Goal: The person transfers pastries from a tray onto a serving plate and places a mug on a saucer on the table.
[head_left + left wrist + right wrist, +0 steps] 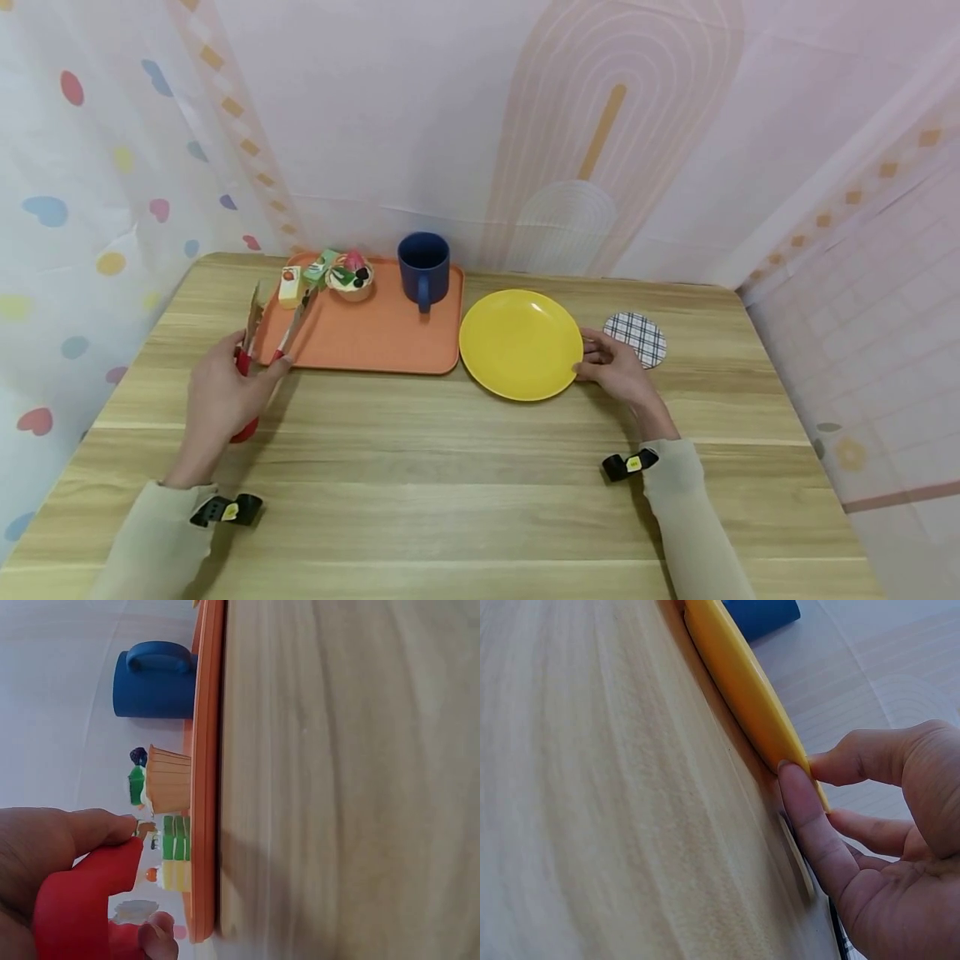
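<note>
My left hand (228, 392) grips a pair of red-handled tongs (243, 358), whose metal arms stand apart over the left end of an orange tray (375, 342). Close to the tong tips on that tray are a yellow cake piece (289, 287), a green cake piece (321, 268) and a fruit tart (351, 279). A yellow plate (521, 346) lies right at the tray's right edge. At its right rim, my right hand (618, 367) pinches the plate between thumb (802, 799) and fingers.
Toward the tray's back right corner stands a dark blue mug (423, 271), its handle facing me. A round checked coaster (636, 337) lies beyond the right hand. Everything is on a wooden table (450, 500), with a patterned cloth (360, 125) hanging behind it.
</note>
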A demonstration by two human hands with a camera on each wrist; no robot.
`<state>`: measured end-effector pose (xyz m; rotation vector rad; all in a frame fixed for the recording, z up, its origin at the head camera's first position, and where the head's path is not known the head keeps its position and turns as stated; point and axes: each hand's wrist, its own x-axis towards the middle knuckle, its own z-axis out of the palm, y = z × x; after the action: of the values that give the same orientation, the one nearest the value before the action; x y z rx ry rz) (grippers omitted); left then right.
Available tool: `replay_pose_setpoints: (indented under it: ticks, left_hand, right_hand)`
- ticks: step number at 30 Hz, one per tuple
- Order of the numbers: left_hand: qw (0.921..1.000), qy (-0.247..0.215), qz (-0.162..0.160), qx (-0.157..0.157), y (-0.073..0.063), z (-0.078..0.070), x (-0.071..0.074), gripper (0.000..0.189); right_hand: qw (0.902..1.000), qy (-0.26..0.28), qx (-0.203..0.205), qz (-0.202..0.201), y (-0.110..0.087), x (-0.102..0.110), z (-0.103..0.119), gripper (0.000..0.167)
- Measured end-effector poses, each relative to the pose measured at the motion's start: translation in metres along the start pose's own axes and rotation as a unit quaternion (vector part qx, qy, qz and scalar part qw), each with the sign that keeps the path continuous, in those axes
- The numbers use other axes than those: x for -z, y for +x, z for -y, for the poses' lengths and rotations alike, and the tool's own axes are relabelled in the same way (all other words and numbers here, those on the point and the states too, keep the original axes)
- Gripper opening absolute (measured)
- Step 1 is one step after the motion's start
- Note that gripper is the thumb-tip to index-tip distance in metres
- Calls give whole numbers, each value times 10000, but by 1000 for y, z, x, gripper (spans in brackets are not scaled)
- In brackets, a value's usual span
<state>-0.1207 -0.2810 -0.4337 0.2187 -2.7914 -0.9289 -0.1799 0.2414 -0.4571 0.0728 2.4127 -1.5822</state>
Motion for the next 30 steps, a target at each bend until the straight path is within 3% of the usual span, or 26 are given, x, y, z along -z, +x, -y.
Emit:
replay_pose_setpoints:
  ticks: [11,22,30]
  left_hand:
    - [9990,31,342,280,7,-2,1,73]
    - [9952,0,618,755,20,-7,-5,69]
    - [9942,-18,587,901,25,-5,-6,64]
  right_hand:
    - [10000,-53,39,-20,-1,-3,-3,65]
    - [10000,44,56,-3,1,2,-1,66]
    - [10000,56,38,-15,0,0,-1,66]
